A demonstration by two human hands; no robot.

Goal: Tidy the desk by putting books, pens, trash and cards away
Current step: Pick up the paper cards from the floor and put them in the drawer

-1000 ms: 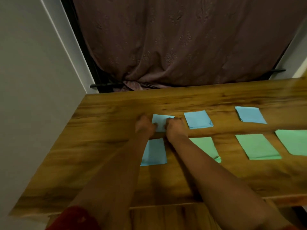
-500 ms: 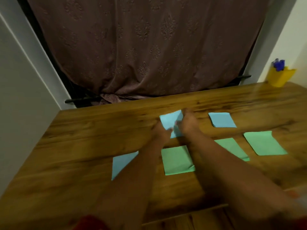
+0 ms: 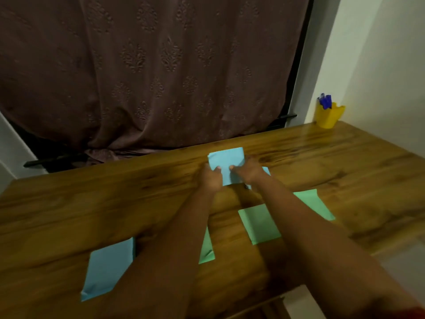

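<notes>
Both hands hold light blue cards (image 3: 227,163) together, lifted off the wooden desk (image 3: 69,203) near its far middle. My left hand (image 3: 210,180) grips their left edge, my right hand (image 3: 249,172) the right edge. A corner of another blue card (image 3: 266,170) peeks out under my right hand. On the desk lie one more blue card (image 3: 108,270) at the near left and three green cards: one (image 3: 207,249) partly hidden by my left forearm, one (image 3: 258,224) between my arms, one (image 3: 316,204) right of my right forearm.
A yellow pen holder (image 3: 328,116) with blue pens (image 3: 324,102) stands at the desk's far right corner against a white wall. A brown curtain (image 3: 149,77) hangs behind the desk. The desk's near edge runs under my forearms.
My hands moved right along the far row, gathering the blue cards into a held stack. The view swung right, bringing the yellow pen holder closer in.
</notes>
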